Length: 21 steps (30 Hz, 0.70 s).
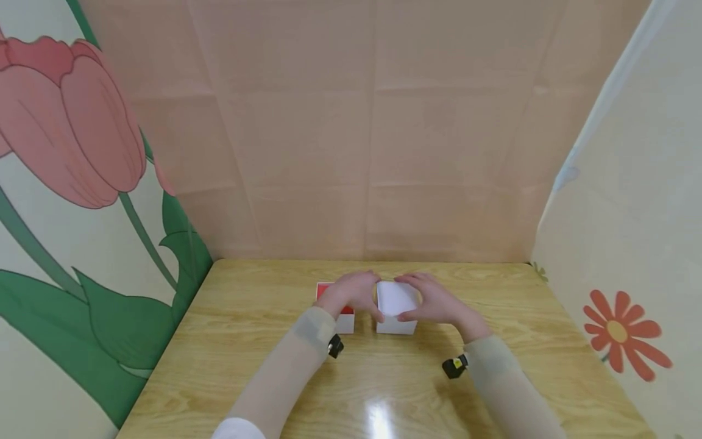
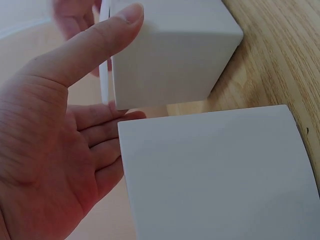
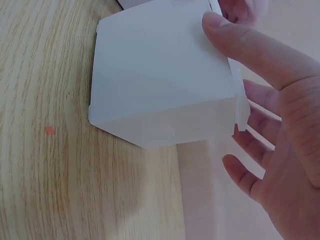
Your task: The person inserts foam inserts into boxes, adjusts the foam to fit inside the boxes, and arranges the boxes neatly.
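Observation:
A white box (image 1: 396,325) stands on the table with a thin white lid (image 1: 397,297) over its top. A narrow gap shows between lid and box in the left wrist view. My left hand (image 1: 358,291) holds the box's left side, its thumb (image 2: 120,27) over the top edge. On the right side, my right hand (image 1: 434,299) grips the box, thumb (image 3: 235,37) lying against a side face and the other fingers round the lid's edge. Left of it stands a second white box (image 1: 345,324) with a red inside, partly hidden behind my left hand.
The wooden table (image 1: 247,341) runs back to a plain pinkish cloth (image 1: 373,134). A tulip-printed cloth (image 1: 71,152) hangs at the left and a cloth with a red flower (image 1: 616,332) at the right. A small red spot (image 3: 49,130) marks the tabletop.

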Each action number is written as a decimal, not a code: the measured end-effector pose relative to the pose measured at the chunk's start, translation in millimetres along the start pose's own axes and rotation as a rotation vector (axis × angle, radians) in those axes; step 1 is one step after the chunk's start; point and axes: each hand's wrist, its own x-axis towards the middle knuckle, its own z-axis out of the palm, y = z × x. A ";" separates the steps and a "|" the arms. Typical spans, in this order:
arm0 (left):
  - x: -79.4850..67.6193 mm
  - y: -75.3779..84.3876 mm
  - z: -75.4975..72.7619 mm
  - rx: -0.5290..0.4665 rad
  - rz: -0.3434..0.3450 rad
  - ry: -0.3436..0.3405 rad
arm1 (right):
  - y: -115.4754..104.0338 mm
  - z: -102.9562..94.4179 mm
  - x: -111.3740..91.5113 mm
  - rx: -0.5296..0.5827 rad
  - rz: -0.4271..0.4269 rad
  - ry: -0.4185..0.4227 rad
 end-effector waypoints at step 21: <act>1.6 3.2 -1.3 0.019 0.010 -0.009 | 4.3 5.3 -2.3 0.098 0.025 -0.031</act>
